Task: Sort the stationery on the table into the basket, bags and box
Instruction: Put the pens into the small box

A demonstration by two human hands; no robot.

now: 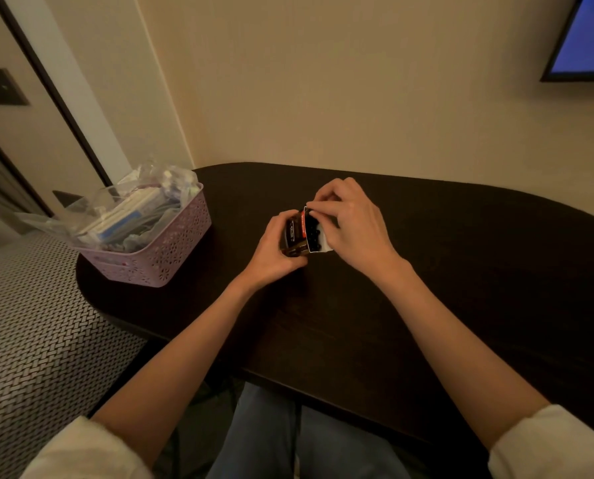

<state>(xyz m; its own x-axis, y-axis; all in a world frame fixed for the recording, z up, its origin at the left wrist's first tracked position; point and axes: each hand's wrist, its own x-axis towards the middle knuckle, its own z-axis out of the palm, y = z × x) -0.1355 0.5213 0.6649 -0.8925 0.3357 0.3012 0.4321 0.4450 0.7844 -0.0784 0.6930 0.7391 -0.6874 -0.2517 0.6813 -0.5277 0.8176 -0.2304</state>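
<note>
A small dark box (297, 236) with a red band is held just above the dark counter (461, 271), well to the right of the pink basket (171, 250). The box is gripped from its left side by the left hand (271, 247), fingers curled round it. A white inner tray (318, 233) is seen pulled partway out of the box on its right; small dark items, possibly clips, are packed in it, though the dim light leaves this uncertain. The tray's upper edge is pinched by the right hand (350, 223), thumb and forefinger closed on it, the remaining fingers bent above.

The pink basket, of perforated plastic, is set at the counter's left end, near the rounded edge. It is filled with clear plastic bags (129, 209) holding stationery, the bags rising above its rim.

White sleeves (558, 444) are pushed up both forearms. A lit screen (586, 36) is mounted on the wall, far right of the basket.
</note>
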